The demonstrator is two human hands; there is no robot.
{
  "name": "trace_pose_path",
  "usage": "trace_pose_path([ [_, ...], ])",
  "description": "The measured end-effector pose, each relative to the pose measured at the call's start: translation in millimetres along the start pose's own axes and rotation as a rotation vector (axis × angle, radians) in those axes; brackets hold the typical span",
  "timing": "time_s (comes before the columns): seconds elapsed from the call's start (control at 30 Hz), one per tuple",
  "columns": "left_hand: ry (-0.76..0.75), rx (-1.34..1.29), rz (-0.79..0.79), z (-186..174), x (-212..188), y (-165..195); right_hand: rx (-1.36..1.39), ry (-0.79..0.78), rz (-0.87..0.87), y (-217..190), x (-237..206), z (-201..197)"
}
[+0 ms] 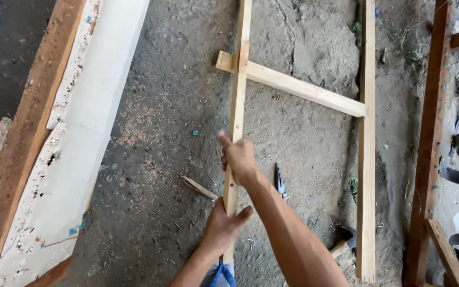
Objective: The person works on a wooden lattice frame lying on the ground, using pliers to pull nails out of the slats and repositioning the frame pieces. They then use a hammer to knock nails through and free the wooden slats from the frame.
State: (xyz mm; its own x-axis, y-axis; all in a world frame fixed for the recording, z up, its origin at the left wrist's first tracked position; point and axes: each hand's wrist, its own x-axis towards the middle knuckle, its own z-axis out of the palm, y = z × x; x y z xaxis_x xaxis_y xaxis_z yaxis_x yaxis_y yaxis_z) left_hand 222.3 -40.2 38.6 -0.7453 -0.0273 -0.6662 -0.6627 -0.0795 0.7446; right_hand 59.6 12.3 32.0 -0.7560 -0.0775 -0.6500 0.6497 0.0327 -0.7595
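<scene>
Wooden slat (237, 101), the left rail of a pale frame lying on the dusty concrete floor (176, 95), is what we grasp: our right hand (238, 158) is clenched round it, our left hand (224, 223) clasps it lower, at six o'clock. Pliers (280, 183) lie at three o'clock, a hammer (343, 242) beyond.

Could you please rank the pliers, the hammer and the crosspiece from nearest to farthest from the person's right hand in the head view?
From the right hand:
1. Pliers, on the ground just to its right.
2. Crosspiece, above, spanning the two rails.
3. Hammer, lower right beside the right rail.
</scene>
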Motion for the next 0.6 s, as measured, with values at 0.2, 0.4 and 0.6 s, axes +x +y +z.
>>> trace_pose_path([
  [0.2,-0.516,-0.623,-0.192,-41,12,-38,0.388,-0.362,0.018,18,-1,-22],
  [0.4,-0.884,-0.859,-0.335,-39,39,-82,0.646,-0.569,0.024,36,-4,-32],
  [0.6,-0.786,-0.952,-0.403,-14,11,-68,0.650,-0.618,0.031,40,2,-47],
])
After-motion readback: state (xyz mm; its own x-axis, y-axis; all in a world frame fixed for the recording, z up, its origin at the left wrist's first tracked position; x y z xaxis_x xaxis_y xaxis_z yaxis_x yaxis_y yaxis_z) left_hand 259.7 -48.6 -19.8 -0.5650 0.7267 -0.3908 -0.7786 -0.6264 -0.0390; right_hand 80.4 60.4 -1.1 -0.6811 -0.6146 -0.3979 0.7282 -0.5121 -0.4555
